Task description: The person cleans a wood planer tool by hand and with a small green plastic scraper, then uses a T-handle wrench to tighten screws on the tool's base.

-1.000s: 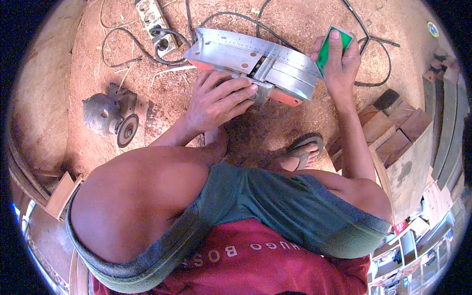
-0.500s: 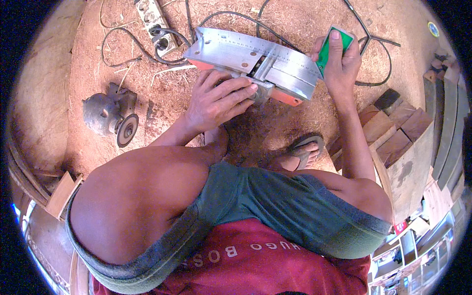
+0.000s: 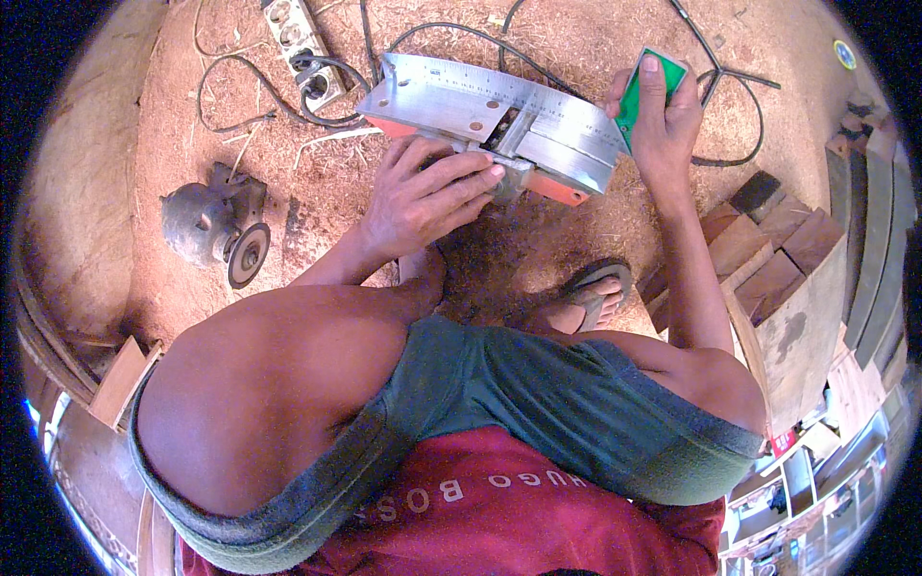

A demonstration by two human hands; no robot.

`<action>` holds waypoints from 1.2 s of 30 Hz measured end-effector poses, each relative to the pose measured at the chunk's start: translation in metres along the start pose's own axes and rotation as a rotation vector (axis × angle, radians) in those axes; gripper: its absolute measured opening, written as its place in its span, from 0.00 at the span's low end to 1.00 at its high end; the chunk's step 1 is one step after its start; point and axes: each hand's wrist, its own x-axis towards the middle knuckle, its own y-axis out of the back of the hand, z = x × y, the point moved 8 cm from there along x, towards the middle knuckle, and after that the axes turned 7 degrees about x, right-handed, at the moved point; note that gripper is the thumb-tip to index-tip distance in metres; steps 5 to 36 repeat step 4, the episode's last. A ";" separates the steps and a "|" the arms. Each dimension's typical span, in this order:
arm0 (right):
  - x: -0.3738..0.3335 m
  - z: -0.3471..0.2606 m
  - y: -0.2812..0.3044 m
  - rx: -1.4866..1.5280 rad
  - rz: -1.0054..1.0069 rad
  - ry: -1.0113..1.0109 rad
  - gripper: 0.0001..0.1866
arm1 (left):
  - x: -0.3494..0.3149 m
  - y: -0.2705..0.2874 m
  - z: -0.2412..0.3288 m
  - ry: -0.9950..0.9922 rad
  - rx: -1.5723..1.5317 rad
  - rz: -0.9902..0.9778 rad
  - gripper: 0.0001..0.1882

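An electric hand planer with orange sides is turned sole up in front of me. My left hand is closed around its near side, fingers over the body close to the cutter slot. A try square's graduated steel blade lies on edge along the far part of the planer's sole. My right hand grips the square's green handle beyond the planer's right end, the thumb pressed along its face. The planer's underside and the left thumb are hidden.
Left of me an angle grinder or bench-type motor with a disc lies on the shaving-strewn ground. A power strip and black cables run behind the planer. Wooden blocks are stacked on the right. A sandalled foot is beneath.
The planer and the try square have shifted very slightly to the left, along with my right hand. Both grips stay the same.
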 end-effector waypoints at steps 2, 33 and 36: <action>0.000 0.000 0.000 0.001 0.000 0.000 0.11 | 0.000 0.000 0.000 -0.001 0.001 -0.003 0.24; 0.000 -0.001 0.000 0.002 0.000 0.000 0.11 | 0.000 0.000 0.001 -0.008 0.022 -0.005 0.24; 0.000 -0.001 0.000 0.002 0.000 0.000 0.11 | 0.000 0.000 0.001 -0.008 0.022 -0.005 0.24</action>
